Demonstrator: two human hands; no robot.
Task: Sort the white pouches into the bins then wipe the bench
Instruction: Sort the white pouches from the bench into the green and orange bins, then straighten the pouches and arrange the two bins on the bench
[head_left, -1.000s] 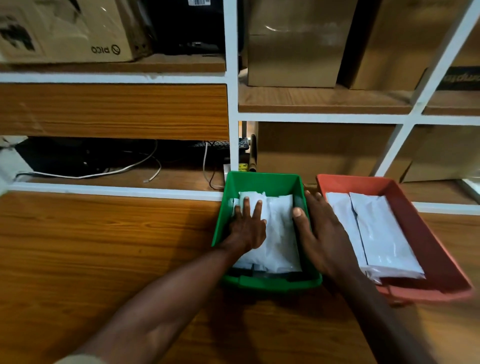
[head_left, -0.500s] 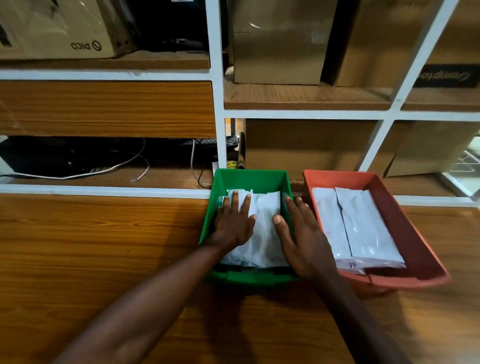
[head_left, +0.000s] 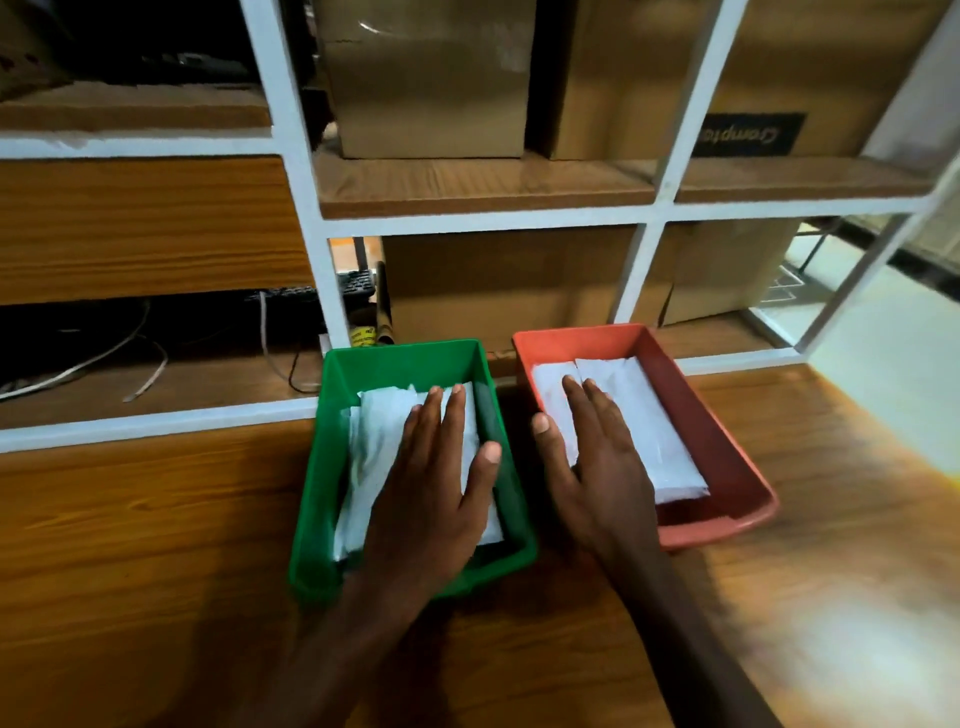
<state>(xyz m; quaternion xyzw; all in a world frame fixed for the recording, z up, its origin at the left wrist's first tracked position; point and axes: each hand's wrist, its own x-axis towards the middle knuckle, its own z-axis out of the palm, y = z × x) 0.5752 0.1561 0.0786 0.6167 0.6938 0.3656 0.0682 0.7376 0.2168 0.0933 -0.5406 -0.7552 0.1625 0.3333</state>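
Two bins stand side by side on the wooden bench (head_left: 156, 545). The green bin (head_left: 322, 499) on the left holds a stack of white pouches (head_left: 374, 447). My left hand (head_left: 436, 483) lies flat and open on that stack, fingers pointing away from me. The red bin (head_left: 727, 441) on the right holds white pouches (head_left: 649, 426) laid lengthwise. My right hand (head_left: 592, 457) rests flat over the red bin's left side, fingers spread on the pouches, holding nothing.
A white-framed shelf unit (head_left: 639, 270) rises right behind the bins, with cardboard boxes (head_left: 431, 78) on its shelves. Cables (head_left: 104, 358) and a keyboard lie in the lower left compartment. Bare bench wood stretches to the left and front.
My right hand moved from the green bin's right edge over into the red bin. My left hand slid toward the middle of the green bin's pouches. The view shifted right.
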